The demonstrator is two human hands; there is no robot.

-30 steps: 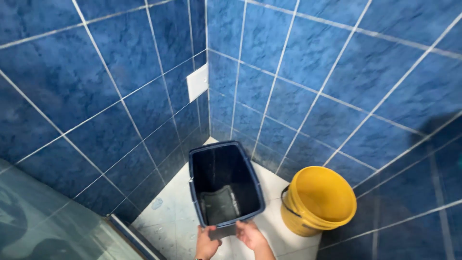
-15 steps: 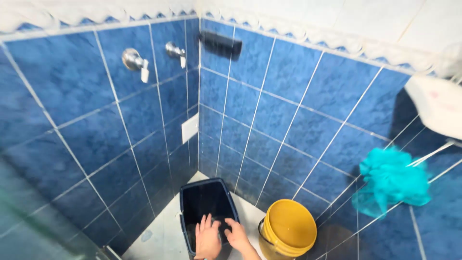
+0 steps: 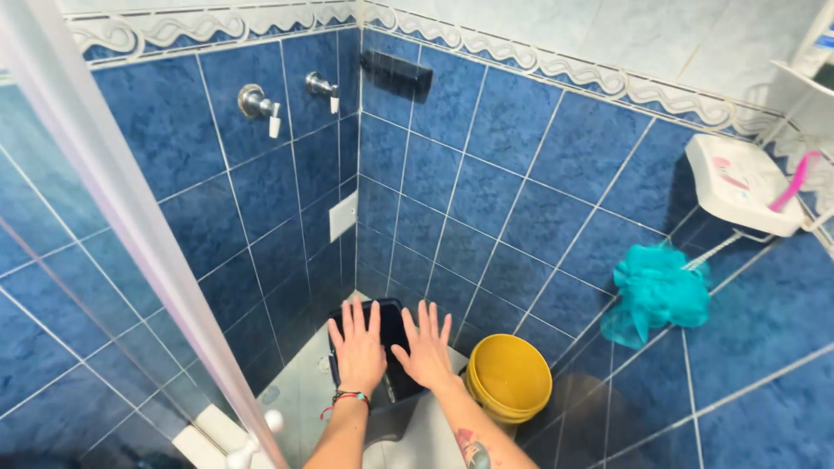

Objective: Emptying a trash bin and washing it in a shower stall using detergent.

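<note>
I look down into a blue-tiled shower corner. My left hand [image 3: 357, 346] and my right hand [image 3: 426, 347] are raised side by side, fingers spread, palms facing down, holding nothing. They hover above a dark blue rectangular bin [image 3: 391, 326] that stands on the white floor in the corner and is mostly hidden behind them. A thin bracelet circles my left wrist. A yellow bucket [image 3: 508, 378] stands just right of the bin.
Two chrome taps [image 3: 261, 104] sit on the left wall. A teal bath sponge [image 3: 656, 295] hangs under a white shelf [image 3: 738, 184] holding a pink item [image 3: 792, 182]. A glass shower door with a white frame [image 3: 130, 217] runs along the left.
My hands have let go of the bin's rim and lifted up, fingers now spread. My view has pulled back and risen, bringing the taps, shelf and shower door into sight.
</note>
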